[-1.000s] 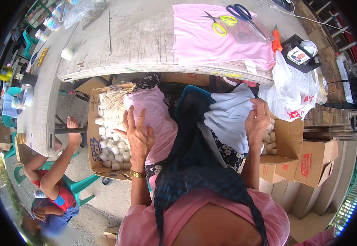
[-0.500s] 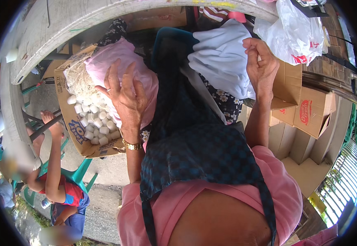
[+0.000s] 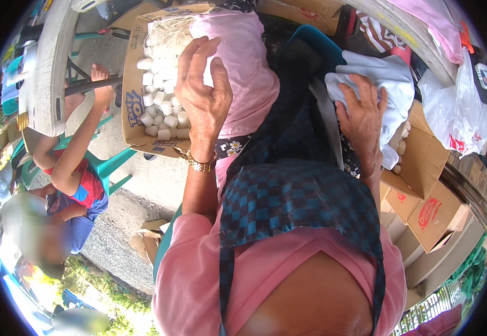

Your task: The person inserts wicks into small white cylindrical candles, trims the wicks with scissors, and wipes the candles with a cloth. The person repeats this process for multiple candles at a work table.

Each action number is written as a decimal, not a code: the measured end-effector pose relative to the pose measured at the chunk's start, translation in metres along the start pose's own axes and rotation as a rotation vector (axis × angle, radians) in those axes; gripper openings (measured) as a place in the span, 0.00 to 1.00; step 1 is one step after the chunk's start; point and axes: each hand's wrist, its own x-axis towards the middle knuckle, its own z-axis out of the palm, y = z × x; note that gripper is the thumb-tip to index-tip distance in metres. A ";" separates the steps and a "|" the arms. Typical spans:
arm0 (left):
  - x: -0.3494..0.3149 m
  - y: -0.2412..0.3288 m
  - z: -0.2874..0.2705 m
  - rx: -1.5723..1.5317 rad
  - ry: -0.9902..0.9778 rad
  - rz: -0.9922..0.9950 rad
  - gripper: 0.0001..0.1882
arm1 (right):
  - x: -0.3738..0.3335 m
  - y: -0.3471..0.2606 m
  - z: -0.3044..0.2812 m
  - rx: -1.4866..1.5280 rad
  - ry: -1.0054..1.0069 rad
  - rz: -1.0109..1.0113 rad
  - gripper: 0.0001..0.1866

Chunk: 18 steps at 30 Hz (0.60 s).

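My left hand point(image 3: 204, 98) hovers in front of the pink cloth point(image 3: 246, 61) on my left thigh, fingers apart and holding nothing I can see. Beside it is a cardboard box point(image 3: 133, 131) with many short white cylinders point(image 3: 168, 109) and a heap of pale, thin strands point(image 3: 173, 27). On my right side, my right hand point(image 3: 362, 115) is spread over the white cloth point(image 3: 396, 73) covering that thigh. Its fingers are stretched out and appear empty. A dark checked apron point(image 3: 299, 190) hangs between my arms.
To the right, an open cardboard box point(image 3: 420, 162) holds some white pieces. A white plastic bag point(image 3: 456, 112) hangs above it. A teal container point(image 3: 316, 45) lies beyond my lap. Another person point(image 3: 81, 185) sits at left near a grey beam point(image 3: 53, 67).
My right hand has come down from a raised, curled pose to lie opened on the white cloth. My left hand has moved toward the white cylinders. The whole view has turned, shifting the scene rightward.
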 end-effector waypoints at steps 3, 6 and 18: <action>-0.002 -0.009 -0.016 0.038 0.022 -0.116 0.11 | 0.001 -0.010 0.026 0.050 -0.160 -0.090 0.19; -0.002 -0.025 -0.030 0.047 0.044 -0.184 0.11 | 0.001 -0.009 0.039 -0.057 -0.236 -0.099 0.18; -0.021 0.033 0.014 -0.569 -0.646 -0.223 0.11 | 0.029 0.019 0.046 0.068 -0.099 0.033 0.10</action>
